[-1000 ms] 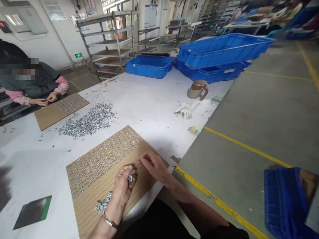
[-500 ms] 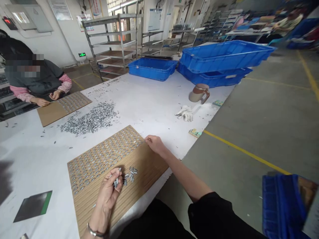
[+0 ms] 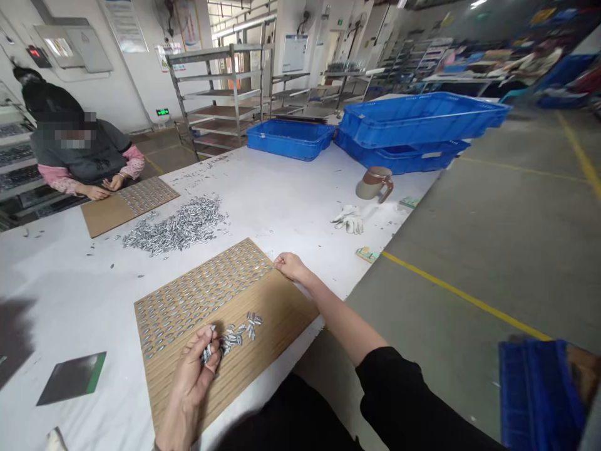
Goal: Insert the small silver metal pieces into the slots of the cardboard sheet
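Note:
A brown board lies aslant on the table in front of me. Rows of small silver leaf-shaped metal pieces cover its far part, while the near part is mostly bare wood-grain surface. My left hand is closed around several of these pieces above the near left part, one held up at the fingertips. Beside it, a loose cluster of pieces rests on the board. My right hand is pinched at the board's far right edge, by the end of a row; anything between its fingertips is hidden.
A large heap of silver pieces lies beyond the board. Across the table a co-worker handles another board. A mug, a white glove and blue crates stand farther off. A dark plate lies left.
My left hand has shifted left along the board, and more loose pieces show beside it. My right hand stays at the board's edge. The view has tilted slightly.

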Motion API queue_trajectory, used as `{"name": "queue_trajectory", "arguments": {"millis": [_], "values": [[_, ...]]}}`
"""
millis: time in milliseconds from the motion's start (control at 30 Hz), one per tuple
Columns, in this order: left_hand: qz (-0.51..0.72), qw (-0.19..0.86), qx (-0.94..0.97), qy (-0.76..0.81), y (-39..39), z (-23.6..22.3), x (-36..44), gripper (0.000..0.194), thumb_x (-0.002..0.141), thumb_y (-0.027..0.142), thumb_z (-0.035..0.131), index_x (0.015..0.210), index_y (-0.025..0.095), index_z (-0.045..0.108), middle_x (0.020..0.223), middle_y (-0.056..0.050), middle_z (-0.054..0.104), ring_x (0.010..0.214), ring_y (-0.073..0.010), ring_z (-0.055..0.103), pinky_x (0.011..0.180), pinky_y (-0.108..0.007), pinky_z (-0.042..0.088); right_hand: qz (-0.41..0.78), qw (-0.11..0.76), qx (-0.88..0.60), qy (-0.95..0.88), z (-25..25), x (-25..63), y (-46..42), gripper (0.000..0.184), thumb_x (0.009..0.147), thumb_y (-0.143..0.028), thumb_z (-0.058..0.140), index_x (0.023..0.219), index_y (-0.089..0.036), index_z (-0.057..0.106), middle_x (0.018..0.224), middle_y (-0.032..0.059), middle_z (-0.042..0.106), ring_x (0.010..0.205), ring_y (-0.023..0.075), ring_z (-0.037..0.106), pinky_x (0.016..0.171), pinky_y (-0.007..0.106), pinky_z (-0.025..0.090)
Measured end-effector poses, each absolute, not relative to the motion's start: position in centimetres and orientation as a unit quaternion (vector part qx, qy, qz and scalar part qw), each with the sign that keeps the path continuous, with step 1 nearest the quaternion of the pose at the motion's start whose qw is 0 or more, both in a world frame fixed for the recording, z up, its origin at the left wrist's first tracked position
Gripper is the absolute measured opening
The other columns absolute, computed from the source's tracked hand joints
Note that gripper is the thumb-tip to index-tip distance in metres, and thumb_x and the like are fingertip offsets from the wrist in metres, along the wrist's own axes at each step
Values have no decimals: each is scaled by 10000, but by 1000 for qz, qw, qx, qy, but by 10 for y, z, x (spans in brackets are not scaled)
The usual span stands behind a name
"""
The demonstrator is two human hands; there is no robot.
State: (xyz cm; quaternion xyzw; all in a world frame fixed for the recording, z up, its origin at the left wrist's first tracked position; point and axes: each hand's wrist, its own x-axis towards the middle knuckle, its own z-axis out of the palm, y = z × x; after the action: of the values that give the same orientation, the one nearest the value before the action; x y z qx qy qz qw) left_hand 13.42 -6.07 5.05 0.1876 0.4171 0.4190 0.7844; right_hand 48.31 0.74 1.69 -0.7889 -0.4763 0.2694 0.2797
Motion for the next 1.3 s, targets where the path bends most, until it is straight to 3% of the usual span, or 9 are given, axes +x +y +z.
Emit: {"name": "queue_trajectory", "arguments": {"millis": [133, 267, 400, 600, 933, 1067, 1167, 1300], "values": [[454, 771, 177, 410, -63, 53, 114, 229, 635, 111, 862, 792, 108, 696, 739, -27, 633, 529, -55, 501, 393, -137, 380, 290, 373, -748, -466, 19, 472, -11, 115, 810, -250, 577, 818, -185, 671, 710, 5, 694, 626, 127, 612, 599, 205, 460], [509, 730, 168, 423, -71, 56, 74, 236, 624, 102, 859, 783, 104, 685, 728, -24, 626, 521, -50, 485, 383, -130, 359, 410, 457, -625, -481, 19, 405, -31, 207, 818, -383, 599, 898, -195, 632, 690, -9, 660, 605, 129, 615, 584, 224, 504], [576, 671, 145, 443, -87, 56, 21, 276, 597, 81, 867, 793, 95, 673, 706, -9, 615, 508, -44, 476, 375, -129, 349, 481, 387, -549, -564, 16, 295, -46, 125, 824, -299, 592, 873, -197, 645, 707, 0, 682, 594, 134, 634, 565, 226, 510], [625, 624, 104, 456, -113, 50, -39, 245, 650, 122, 852, 766, 111, 637, 699, -4, 619, 469, -30, 442, 359, -132, 314, 366, 310, -538, -693, 16, 172, -47, 117, 856, -156, 578, 817, -194, 682, 771, 32, 737, 723, 153, 656, 712, 241, 486], [575, 688, 139, 420, -105, 19, -30, 364, 600, 258, 900, 790, 103, 632, 727, -10, 626, 481, -20, 438, 377, -124, 229, 252, 202, -614, -720, 14, 122, -47, 176, 886, -159, 534, 803, -189, 687, 829, 60, 732, 801, 184, 646, 758, 252, 423], [553, 690, 150, 442, -110, 19, -27, 384, 576, 309, 903, 765, 111, 634, 707, 2, 619, 472, -25, 427, 384, -146, 210, 226, 221, -624, -715, 10, 121, -47, 128, 870, -153, 529, 874, -171, 656, 803, 68, 705, 779, 197, 634, 748, 273, 424], [564, 679, 150, 445, -113, 22, -22, 388, 568, 325, 907, 767, 117, 646, 676, 13, 610, 484, -33, 434, 404, -156, 225, 308, 302, -598, -676, 14, 126, -56, 118, 877, -221, 548, 926, -174, 644, 704, 19, 653, 670, 170, 596, 690, 271, 443], [554, 681, 155, 454, -118, 22, -6, 376, 602, 353, 899, 796, 126, 672, 550, 51, 533, 491, -53, 435, 430, -164, 251, 534, 374, -509, -563, 20, 134, -86, 284, 882, -470, 611, 925, -195, 671, 650, -14, 622, 536, 128, 533, 525, 243, 432]]}}
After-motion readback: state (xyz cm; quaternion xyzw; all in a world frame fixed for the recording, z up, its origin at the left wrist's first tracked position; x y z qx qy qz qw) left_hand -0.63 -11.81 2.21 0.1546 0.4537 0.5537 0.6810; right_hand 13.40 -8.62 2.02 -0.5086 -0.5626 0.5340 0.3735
